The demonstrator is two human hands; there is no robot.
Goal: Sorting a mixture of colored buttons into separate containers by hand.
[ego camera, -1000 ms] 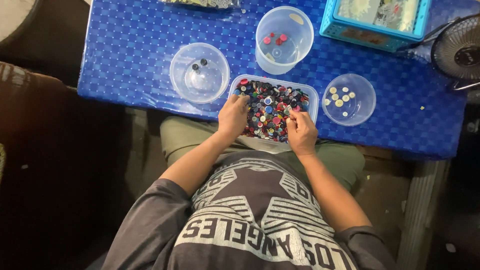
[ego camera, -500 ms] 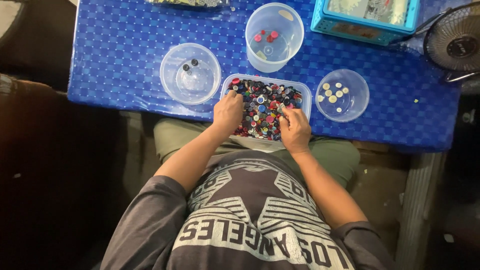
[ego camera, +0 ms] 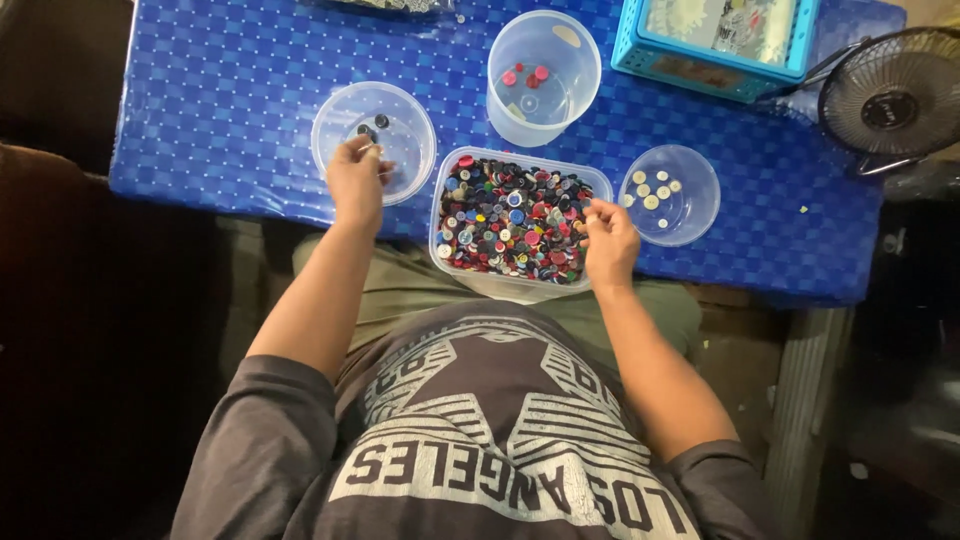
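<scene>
A clear rectangular tub full of mixed coloured buttons sits at the near edge of the blue table. My left hand is over the round clear bowl that holds a few dark buttons, and its fingertips are pinched on what looks like a small button. My right hand rests at the tub's right end. Its fingers are curled into the buttons, and whether they hold one is hidden.
A tall clear cup with red buttons stands behind the tub. At its right is a small clear bowl with pale buttons. A turquoise basket and a small black fan stand at the far right.
My left hand has left the tub and moved left and forward to the bowl of dark buttons. My right hand has shifted to the tub's right end.
</scene>
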